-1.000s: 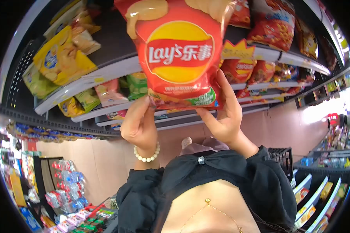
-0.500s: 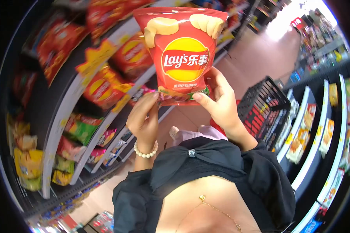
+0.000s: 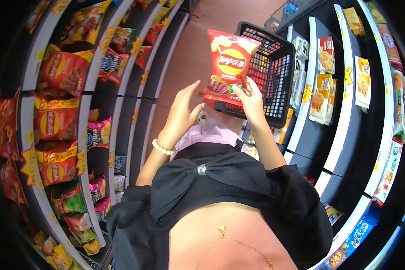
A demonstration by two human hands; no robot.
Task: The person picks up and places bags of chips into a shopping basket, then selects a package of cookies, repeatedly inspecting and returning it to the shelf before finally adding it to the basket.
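A red bag of potato chips (image 3: pixel 232 60) with a yellow Lay's logo stands upright in my right hand (image 3: pixel 251 100). The right thumb lies on the front of the bag at its lower right corner, and the other fingers are mostly behind it. My left hand (image 3: pixel 183 108) is off the bag, to its left, with thumb and fingers apart and nothing between them. A white bead bracelet circles that wrist. Behind the bag and to its right is a black shopping basket (image 3: pixel 281 76), partly covered by the bag and my right hand.
Shelves at left carry several red chip bags (image 3: pixel 56 121) and a green bag (image 3: pixel 67 199). Shelves at right hold packaged biscuits (image 3: pixel 323 96) and a blue package (image 3: pixel 353 243). Pinkish floor (image 3: pixel 211 20) runs along the aisle between them.
My left hand has let go of the bag and opened. The right hand has lowered the bag and carried it toward the basket. My view has turned, bringing the right shelves closer.
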